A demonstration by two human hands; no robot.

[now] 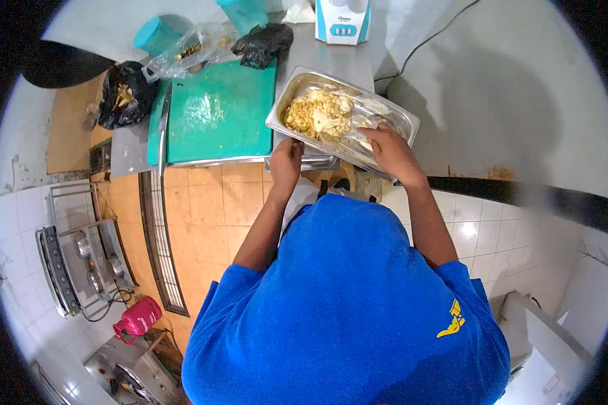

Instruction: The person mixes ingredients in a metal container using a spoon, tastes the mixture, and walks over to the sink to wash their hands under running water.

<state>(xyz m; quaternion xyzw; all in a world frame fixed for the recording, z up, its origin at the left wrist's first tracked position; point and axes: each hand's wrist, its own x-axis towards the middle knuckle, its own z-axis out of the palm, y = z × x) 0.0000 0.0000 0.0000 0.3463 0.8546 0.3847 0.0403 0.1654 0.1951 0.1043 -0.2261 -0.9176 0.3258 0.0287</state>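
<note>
Food mixture [317,111], pale yellow and lumpy, lies in the steel pan [271,120], where the right hand [393,156] has its fingers extended. One finger points toward the mixture over the smeared side; the rest are partly hidden, so I cannot tell whether they pinch any of it. The left hand [287,162] has its fingers bent at the pan's near rim, close to the left corner; it seems to steady the pan, though I cannot tell how firm the hold is.

The step in hand looks like working or gathering the mixture by hand. Continuing that, I judge, calls for drawing the thin smears in toward the heap while the other hand keeps the pan from sliding.

The mixture is heaped toward the left end, coarse and moist-looking, with creamy white patches over golden bits. To the right it thins to streaks, with metal showing through. It looks soft and likely to cling to skin.

The pan sits askew at the near edge of the worktop [305,47], just beside the green cutting board [216,111]. Beyond it stands a white-and-teal blender base [343,20].
</note>
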